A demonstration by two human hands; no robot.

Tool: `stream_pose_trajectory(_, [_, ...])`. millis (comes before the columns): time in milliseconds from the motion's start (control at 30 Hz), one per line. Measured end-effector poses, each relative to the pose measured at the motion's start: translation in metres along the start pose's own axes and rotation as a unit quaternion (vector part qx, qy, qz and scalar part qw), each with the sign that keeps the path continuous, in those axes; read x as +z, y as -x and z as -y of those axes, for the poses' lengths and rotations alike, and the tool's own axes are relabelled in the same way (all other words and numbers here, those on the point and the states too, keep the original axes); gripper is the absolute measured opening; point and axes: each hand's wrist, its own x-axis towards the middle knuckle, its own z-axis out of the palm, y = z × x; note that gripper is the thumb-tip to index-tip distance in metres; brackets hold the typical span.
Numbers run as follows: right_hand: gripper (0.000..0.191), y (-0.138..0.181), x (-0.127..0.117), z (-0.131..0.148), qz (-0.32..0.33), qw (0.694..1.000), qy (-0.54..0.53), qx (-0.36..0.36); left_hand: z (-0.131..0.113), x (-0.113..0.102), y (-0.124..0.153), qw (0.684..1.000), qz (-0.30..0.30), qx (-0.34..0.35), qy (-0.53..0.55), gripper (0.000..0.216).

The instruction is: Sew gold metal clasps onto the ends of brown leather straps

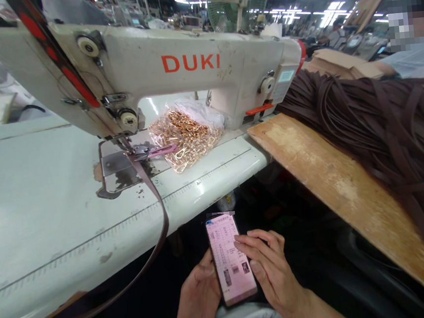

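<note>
A smartphone (231,263) is held upright in my left hand (199,291), whose fingers wrap its left side and back. Its lit screen shows a document page with a table and small pictures. My right hand (273,267) is at the phone's right edge, fingers stretched over the screen, holding nothing; the fingertips appear to touch the glass. Beyond the phone stands a white sewing machine (188,57) marked DUKI. A dark brown strap (158,198) lies under its needle area and hangs off the table front. Pink-handled thread snips (159,151) lie beside the presser foot.
On the white machine table (44,193) lies a clear bag of gold metal clasps (189,133). To the right, a wooden board (333,188) carries a large heap of brown straps (371,110). Another person (418,52) is at the far right, near brown cardboard pieces (341,63).
</note>
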Motion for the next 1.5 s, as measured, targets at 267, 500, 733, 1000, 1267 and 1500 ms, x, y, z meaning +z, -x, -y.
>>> stream_pose_trajectory(267, [0.037,0.0006,0.0009,0.0009,-0.009,1.000,-0.007,0.006,0.0007,0.0001,-0.0013,1.000,0.002,0.007,0.010,0.055])
stream_pose_trajectory(500, [0.033,0.0024,0.0018,0.0006,-0.013,1.000,-0.013,0.018,0.0016,-0.0002,-0.0008,1.000,-0.008,0.006,0.006,0.055])
stream_pose_trajectory(733, [0.031,0.0021,0.0020,0.0004,-0.015,0.999,-0.018,0.025,0.0008,0.0004,-0.0013,1.000,-0.005,0.001,-0.004,0.052])
stream_pose_trajectory(1000, [0.032,0.0024,0.0016,0.0010,-0.018,1.000,-0.011,0.023,0.0019,-0.0007,-0.0006,1.000,-0.006,0.003,-0.007,0.054])
stream_pose_trajectory(1267, [0.033,0.0032,0.0022,0.0001,-0.019,1.000,-0.007,0.021,0.0010,0.0013,-0.0017,1.000,-0.009,0.004,0.002,0.057])
stream_pose_trajectory(1500, [0.036,0.0038,0.0028,-0.0005,-0.017,1.000,-0.004,0.021,0.0016,-0.0002,-0.0010,1.000,-0.005,0.002,0.000,0.056])
